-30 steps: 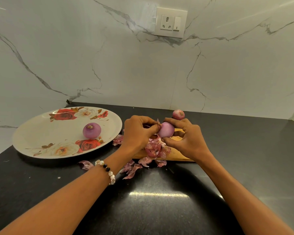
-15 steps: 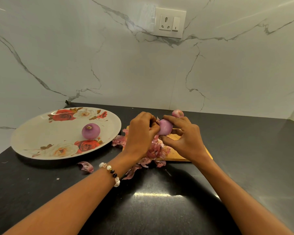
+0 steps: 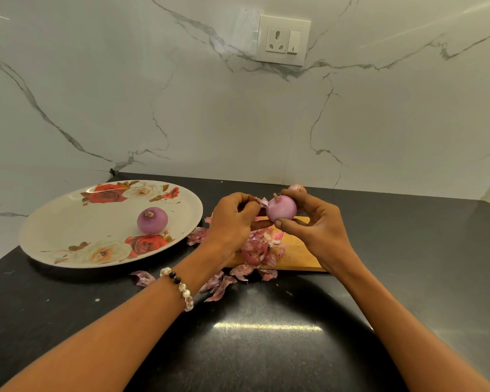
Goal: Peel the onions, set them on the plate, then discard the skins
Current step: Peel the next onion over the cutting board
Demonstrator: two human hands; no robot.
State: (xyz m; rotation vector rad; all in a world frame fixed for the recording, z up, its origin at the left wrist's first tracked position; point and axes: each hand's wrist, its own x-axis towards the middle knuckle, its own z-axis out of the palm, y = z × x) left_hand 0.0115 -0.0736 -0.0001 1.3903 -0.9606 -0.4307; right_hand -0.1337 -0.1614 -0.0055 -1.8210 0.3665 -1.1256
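My right hand (image 3: 317,230) holds a pale purple onion (image 3: 281,208) between thumb and fingers, above the wooden cutting board (image 3: 297,254). My left hand (image 3: 232,222) pinches a strip of skin (image 3: 262,202) at the onion's left end. One peeled onion (image 3: 152,220) sits on the flowered plate (image 3: 68,222) at the left. An unpeeled onion (image 3: 297,189) lies behind my right hand, mostly hidden. Loose pink skins (image 3: 259,250) are heaped on the board and scattered on the black counter in front of it.
The black counter (image 3: 266,349) ends at a white marble wall with a power socket (image 3: 283,40). A stray piece of skin (image 3: 143,277) lies just in front of the plate's rim. The counter's left edge runs close beside the plate.
Both hands have lifted the onion a little higher and turned it. My left hand's fingers have pulled a strip of skin away from its left end.
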